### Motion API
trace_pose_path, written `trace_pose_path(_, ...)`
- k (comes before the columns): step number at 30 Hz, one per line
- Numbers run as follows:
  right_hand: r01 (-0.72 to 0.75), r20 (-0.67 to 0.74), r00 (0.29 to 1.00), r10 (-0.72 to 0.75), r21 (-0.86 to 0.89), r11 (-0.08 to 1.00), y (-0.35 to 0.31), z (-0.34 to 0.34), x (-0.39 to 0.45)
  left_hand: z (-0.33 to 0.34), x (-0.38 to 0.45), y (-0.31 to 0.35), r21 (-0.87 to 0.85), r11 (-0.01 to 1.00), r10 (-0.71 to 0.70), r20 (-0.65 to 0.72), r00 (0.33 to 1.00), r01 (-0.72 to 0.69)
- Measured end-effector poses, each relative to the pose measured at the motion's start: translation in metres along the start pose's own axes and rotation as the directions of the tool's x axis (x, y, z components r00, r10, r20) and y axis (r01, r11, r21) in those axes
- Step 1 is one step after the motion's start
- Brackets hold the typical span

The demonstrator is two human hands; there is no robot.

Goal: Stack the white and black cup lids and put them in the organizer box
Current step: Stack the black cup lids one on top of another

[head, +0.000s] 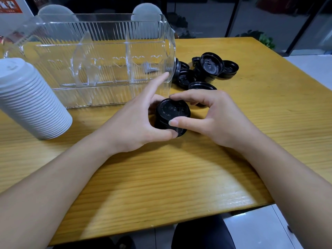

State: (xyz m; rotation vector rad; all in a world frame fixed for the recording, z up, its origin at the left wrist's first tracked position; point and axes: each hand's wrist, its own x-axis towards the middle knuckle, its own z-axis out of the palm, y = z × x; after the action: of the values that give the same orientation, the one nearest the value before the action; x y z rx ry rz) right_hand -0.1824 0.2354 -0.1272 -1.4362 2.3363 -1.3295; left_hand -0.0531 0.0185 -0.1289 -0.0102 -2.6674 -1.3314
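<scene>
One stack of black lids is gripped by the left hand and the right hand; one white stack is kept nearby.

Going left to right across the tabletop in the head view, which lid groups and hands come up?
White lid stack → left hand → black lid stack gripped by both hands → right hand; the loose black lids lie farther back, to the right of the clear organizer box.

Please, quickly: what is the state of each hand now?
Left hand: grips the black lid stack.
Right hand: pinches the same stack's top lid.
</scene>
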Motion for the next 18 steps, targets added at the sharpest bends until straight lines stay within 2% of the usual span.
trace_pose_path(5,0.034,-0.085,0.995,-0.043,-0.102,0.994,-0.002,0.006,-0.001,0.001,0.001,0.000,0.011,1.000,0.007,-0.008,1.000,-0.007)
trace_pose_path(9,0.060,-0.082,0.994,-0.068,-0.094,0.994,-0.004,0.004,-0.002,0.002,0.000,-0.002,0.050,0.999,0.007,-0.012,1.000,-0.006)
trace_pose_path(12,0.089,-0.176,0.979,-0.102,-0.083,0.993,-0.004,0.000,0.000,0.001,0.000,-0.002,0.089,0.996,0.011,-0.025,1.000,-0.009)
trace_pose_path(15,0.031,-0.321,0.944,-0.083,-0.166,0.986,0.006,-0.006,0.006,0.002,-0.001,0.000,0.106,0.994,0.018,-0.021,1.000,-0.016)
trace_pose_path(18,-0.093,-0.357,0.934,-0.008,-0.265,0.960,0.019,-0.010,0.008,0.003,-0.001,-0.002,0.101,0.995,0.020,-0.027,0.999,-0.017)
